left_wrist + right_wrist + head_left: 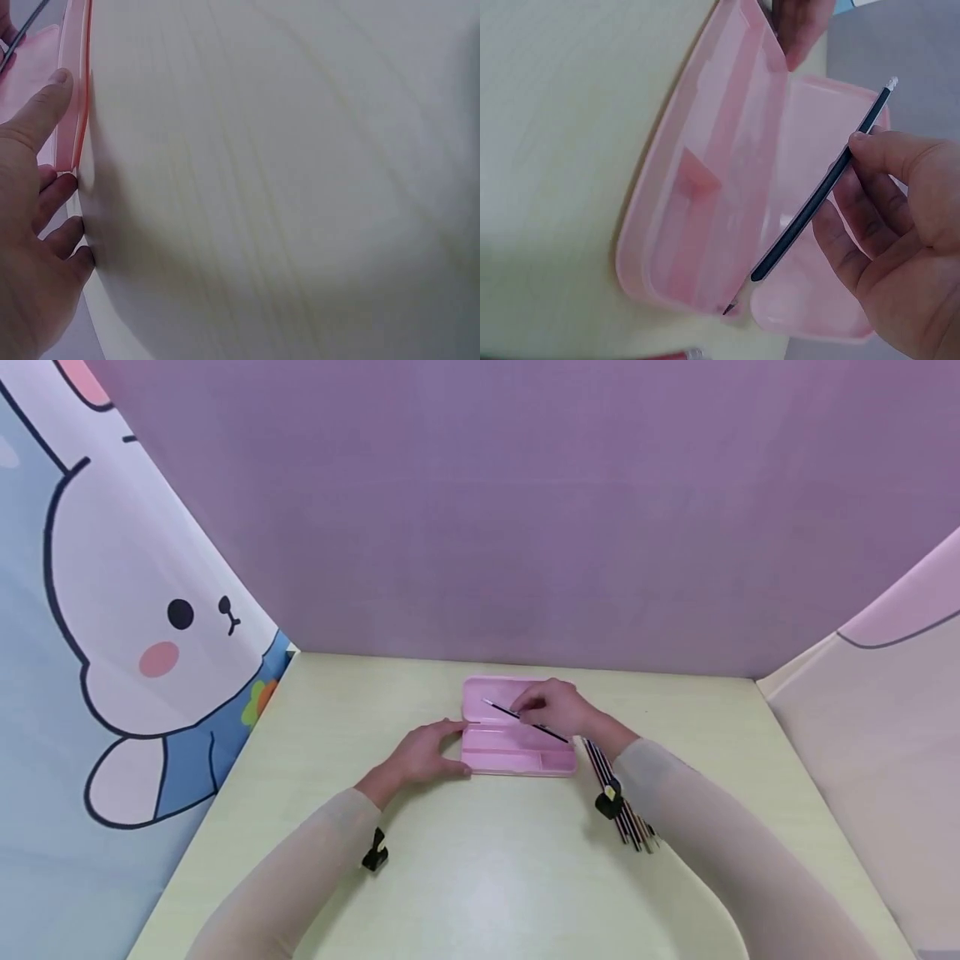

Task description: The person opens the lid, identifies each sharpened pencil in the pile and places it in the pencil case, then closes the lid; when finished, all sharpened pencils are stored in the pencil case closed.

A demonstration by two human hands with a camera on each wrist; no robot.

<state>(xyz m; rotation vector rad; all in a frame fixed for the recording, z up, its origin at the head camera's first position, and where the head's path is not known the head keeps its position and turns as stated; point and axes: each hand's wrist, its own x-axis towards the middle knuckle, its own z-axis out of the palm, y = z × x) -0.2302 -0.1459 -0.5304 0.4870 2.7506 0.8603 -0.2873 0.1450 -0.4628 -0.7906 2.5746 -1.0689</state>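
A pink plastic pencil case [501, 764] lies open on the table, its lid [810, 112] folded to the back. Divider walls split its tray. My left hand [423, 753] holds the case's left end; in the left wrist view the thumb presses its front wall, with the other fingers around the end. Over the case, my right hand [558, 706] pinches a dark pencil [810, 206] between thumb and fingers. The pencil is tilted, its sharpened tip above the tray's right end and its white eraser towards the lid. Several pencils [600, 768] lie beside the case, partly under my right forearm.
The pale table [480, 868] ends at a purple backdrop [525, 527]. A rabbit-print cloth [150, 610] hangs on the left, and a pale pink cloth [885, 735] on the right. Black wrist devices hang under both sleeves.
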